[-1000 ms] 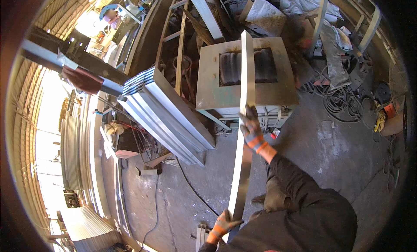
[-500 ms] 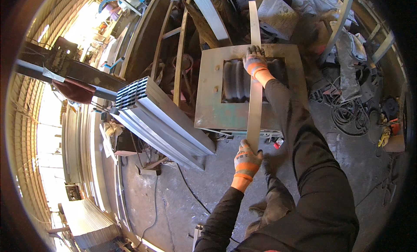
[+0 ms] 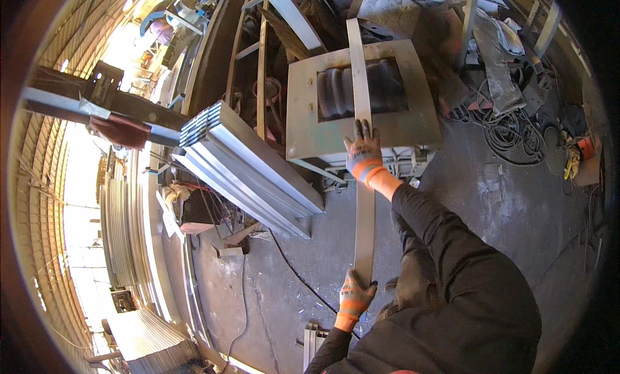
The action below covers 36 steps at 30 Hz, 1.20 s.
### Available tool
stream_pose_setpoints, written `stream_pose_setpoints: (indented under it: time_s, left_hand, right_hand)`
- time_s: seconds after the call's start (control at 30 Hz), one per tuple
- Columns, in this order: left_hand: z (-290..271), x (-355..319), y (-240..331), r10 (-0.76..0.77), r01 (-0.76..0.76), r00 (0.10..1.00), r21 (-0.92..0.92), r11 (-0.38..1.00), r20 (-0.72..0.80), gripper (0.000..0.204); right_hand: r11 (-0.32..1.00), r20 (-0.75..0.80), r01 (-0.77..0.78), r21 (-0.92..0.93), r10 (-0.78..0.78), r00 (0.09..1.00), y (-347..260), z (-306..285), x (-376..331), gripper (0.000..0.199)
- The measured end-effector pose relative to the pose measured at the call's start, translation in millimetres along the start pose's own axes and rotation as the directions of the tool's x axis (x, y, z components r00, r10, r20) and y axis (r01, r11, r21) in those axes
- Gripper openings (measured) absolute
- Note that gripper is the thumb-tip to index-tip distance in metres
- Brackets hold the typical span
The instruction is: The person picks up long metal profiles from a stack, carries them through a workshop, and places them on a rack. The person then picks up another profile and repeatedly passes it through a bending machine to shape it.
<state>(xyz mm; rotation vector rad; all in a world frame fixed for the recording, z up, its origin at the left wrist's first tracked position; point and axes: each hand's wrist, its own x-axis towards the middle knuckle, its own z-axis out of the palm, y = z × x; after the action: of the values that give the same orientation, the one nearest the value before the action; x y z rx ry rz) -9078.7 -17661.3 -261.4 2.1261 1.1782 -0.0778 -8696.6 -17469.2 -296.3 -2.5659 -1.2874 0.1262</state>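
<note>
A long, flat silver metal bar (image 3: 362,235) runs from near my body across the top of a worn metal cabinet (image 3: 303,132). It passes over the cabinet's dark, ridged opening (image 3: 386,87). My left hand (image 3: 355,298), in a grey and orange work glove, is closed around the bar's near end. Farther along, by the cabinet's near edge, my gloved right hand (image 3: 363,153) rests on the bar's upper face. Its fingers are stretched out and spread; the bar's underside is hidden there.
Left of the cabinet leans a stack of silver metal profiles (image 3: 252,167). Coiled cables (image 3: 516,138) lie on the floor at right, and a black cable (image 3: 290,264) crosses the floor by my left arm. Metal sheets (image 3: 148,332) are stacked at lower left.
The bar has come back toward me, my left hand along with it. My right hand has moved from over the dark opening to the cabinet's near edge. The view has shifted a little.
</note>
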Motion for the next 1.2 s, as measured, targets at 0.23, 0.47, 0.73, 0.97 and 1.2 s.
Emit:
stream_pose_setpoints:
  time_s: [0.23, 0.47, 0.73, 0.97, 1.2]
  left_hand:
    - [16.6, -207.9, -104.7, -0.143, 0.151, 0.982, -0.06, 0.987, 0.124, 0.068]
    - [35.2, -326.4, -198.3, -0.178, 0.183, 0.969, -0.017, 0.983, 0.174, 0.084]
    - [-11.7, -167.1, -106.5, -0.194, 0.275, 0.936, -0.265, 0.924, 0.295, 0.078]
    - [-19.7, 148.2, 69.3, 0.002, -0.002, 0.996, -0.001, 1.0, -0.09, 0.071]
    - [-32.7, 328.8, 136.7, 0.056, -0.044, 0.986, 0.077, 0.996, -0.158, 0.07]
  right_hand:
    - [0.994, 0.061, 0.096, 0.057, -0.1, 0.993, -75.3, -17.3, -225.8, 0.055]
    - [0.977, 0.133, 0.112, 0.179, -0.136, 0.982, -106.2, -25.9, -342.0, 0.062]
    - [0.771, -0.449, 0.34, 0.539, -0.079, 0.89, -25.2, 12.5, -179.1, 0.06]
    - [0.975, -0.148, 0.155, -0.157, -0.179, 0.973, 60.8, 15.1, 175.9, 0.053]
    - [0.985, -0.19, -0.046, -0.166, 0.014, 0.982, 120.0, 37.0, 363.7, 0.064]
